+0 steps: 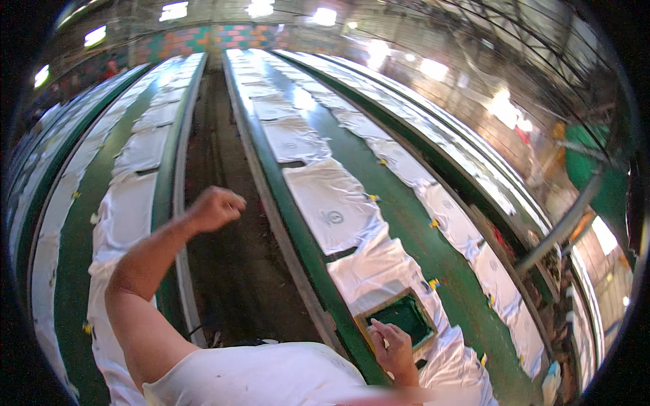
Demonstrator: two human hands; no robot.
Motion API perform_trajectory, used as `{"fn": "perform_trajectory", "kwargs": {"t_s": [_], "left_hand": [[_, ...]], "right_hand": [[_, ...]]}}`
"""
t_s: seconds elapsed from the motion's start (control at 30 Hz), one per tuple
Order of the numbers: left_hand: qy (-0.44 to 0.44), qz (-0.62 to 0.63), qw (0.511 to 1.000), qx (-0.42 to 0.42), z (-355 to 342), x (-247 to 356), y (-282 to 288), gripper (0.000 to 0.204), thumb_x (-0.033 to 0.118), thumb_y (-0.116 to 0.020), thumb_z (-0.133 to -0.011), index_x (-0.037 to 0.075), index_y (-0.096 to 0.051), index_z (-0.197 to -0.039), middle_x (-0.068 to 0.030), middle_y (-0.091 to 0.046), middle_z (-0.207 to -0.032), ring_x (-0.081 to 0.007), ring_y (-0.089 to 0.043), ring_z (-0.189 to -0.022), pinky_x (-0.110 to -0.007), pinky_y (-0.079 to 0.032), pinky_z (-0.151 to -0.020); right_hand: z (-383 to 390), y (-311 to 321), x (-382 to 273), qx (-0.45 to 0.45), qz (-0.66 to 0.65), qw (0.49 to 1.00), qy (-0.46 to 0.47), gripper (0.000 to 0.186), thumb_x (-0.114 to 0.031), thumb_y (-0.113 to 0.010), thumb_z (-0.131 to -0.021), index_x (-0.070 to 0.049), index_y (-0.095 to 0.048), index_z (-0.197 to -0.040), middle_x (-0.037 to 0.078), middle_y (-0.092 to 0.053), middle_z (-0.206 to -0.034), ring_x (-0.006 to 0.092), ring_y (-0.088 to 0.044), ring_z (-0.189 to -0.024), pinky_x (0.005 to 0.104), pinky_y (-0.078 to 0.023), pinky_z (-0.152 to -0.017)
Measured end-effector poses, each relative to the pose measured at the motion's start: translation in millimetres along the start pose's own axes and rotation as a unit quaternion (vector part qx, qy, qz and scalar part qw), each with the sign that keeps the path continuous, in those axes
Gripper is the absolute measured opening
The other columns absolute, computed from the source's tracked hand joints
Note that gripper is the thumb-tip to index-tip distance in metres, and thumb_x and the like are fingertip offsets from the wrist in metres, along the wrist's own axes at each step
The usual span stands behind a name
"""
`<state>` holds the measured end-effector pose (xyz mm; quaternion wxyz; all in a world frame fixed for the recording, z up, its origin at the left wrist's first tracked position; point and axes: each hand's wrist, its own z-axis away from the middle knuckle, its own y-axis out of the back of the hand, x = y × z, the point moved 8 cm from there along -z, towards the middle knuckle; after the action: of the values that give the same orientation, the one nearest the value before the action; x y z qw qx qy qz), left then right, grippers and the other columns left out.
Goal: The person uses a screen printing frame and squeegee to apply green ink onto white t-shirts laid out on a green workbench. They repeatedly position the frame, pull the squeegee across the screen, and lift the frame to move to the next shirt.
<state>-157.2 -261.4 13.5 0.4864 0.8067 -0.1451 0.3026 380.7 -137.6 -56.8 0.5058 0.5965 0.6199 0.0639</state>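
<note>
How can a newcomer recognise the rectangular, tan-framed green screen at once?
Right of the dark aisle runs a long green table. At its near end, by the bare right hand, the screen sits over wrinkled white fabric; its dark-green centre breaks the white row.

1. Near right, frame (424,309): brown rim, dark green inside.
2. Shirts (335,210): white, some on the right with a grey print.
3. Tables (386,223): green.
4. Clips (434,284): yellow.
5. Far wall (250,35): pink, orange and green blocks.
</note>
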Motion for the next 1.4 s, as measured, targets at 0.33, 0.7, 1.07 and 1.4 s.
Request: {"fn": "perform_trajectory", "kwargs": {"t_s": [0.33, 0.7, 1.07, 1.4], "left_hand": [[-0.027, 0.011, 0.984, -0.176, 211.8, 18.2, -168.9, 0.038, 0.018, -0.077, -0.104, 0.003, -0.076, -0.139, -0.0226, -0.077, -0.132, -0.0339, -0.075, -0.12, -0.046, -0.063, -0.101], [0.145, 0.139, 0.968, -0.151, 287.4, 29.3, -175.5, 0.029, 0.029, -0.078, -0.108, 0.007, -0.084, -0.124, -0.0165, -0.081, -0.117, -0.0264, -0.078, -0.106, -0.04, -0.065, -0.092], [0.167, 0.207, 0.938, -0.22, 311.4, 38.5, -226.3, 0.02, 0.024, -0.087, -0.1, 0.006, -0.087, -0.109, -0.0086, -0.085, -0.102, -0.0133, -0.076, -0.09, -0.032, -0.064, -0.084], [0.223, 0.163, 0.824, -0.496, 317.9, 65.2, -275.9, 0.02, 0.02, -0.089, -0.095, 0.003, -0.086, -0.107, -0.0097, -0.085, -0.102, -0.0142, -0.076, -0.09, -0.034, -0.063, -0.082]], "right_hand": [[-28.2, -43.5, -19.6, -0.07, -0.042, 0.993, 0.082, 0.037, 0.0, -0.072, -0.096, -0.006, -0.074, -0.132, 0.013, -0.081, -0.097, 0.0352, -0.077, -0.086, 0.0459, -0.063, -0.077], [-11.6, -37.4, -24.7, -0.069, -0.031, 0.993, 0.094, 0.035, 0.003, -0.071, -0.096, -0.002, -0.075, -0.131, 0.016, -0.08, -0.094, 0.0359, -0.078, -0.086, 0.0435, -0.062, -0.078], [27.9, 0.3, -15.1, -0.02, 0.006, 1.0, 0.018, 0.023, -0.006, -0.071, -0.103, -0.001, -0.08, -0.124, 0.022, -0.081, -0.108, 0.0406, -0.078, -0.098, 0.0453, -0.062, -0.088], [78.7, 10.8, 8.4, -0.002, 0.006, 1.0, -0.011, 0.038, -0.002, -0.073, -0.096, -0.01, -0.076, -0.133, 0.013, -0.08, -0.094, 0.0362, -0.078, -0.084, 0.045, -0.063, -0.077]]}}
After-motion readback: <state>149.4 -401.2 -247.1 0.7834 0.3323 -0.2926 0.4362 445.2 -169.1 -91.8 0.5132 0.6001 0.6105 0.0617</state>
